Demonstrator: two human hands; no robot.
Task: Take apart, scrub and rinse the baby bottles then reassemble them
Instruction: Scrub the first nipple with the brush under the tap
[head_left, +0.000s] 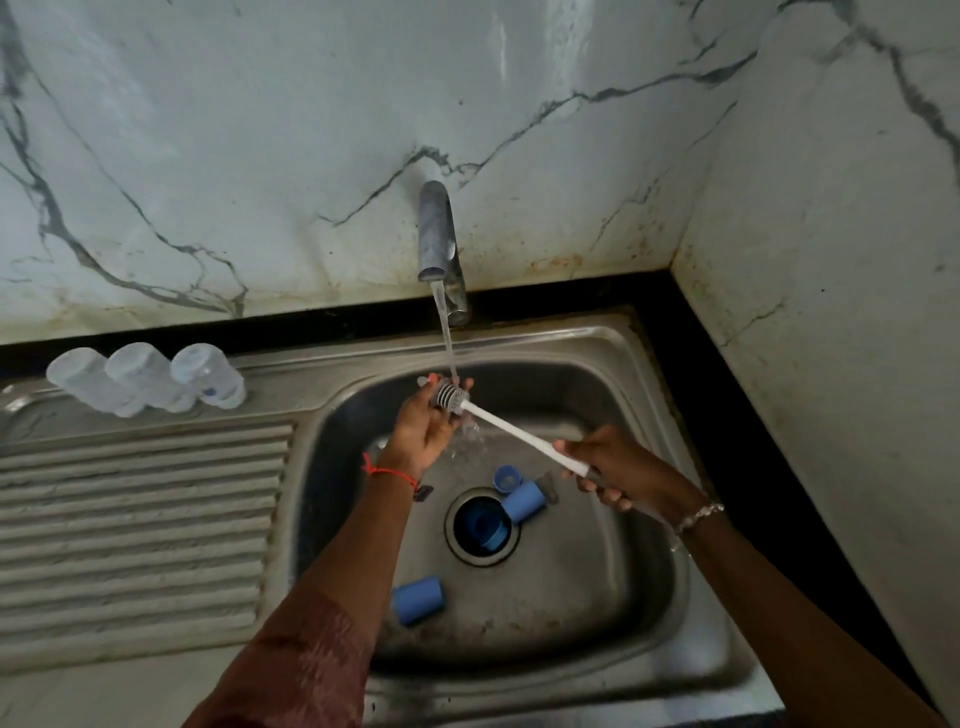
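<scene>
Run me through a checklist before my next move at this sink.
1. Water: ok, the tap runs onto the head of the brush.
2. Grip: ok, the right hand holds the handle end and the left hand curls round the bristle head.
3. Bottles: ok, three sit on the drainboard, outside the basin.
4. Drain: not ok, a blue part sits in its opening.
5. Blue caps scrubbed: cannot tell; they lie loose in the basin.
</scene>
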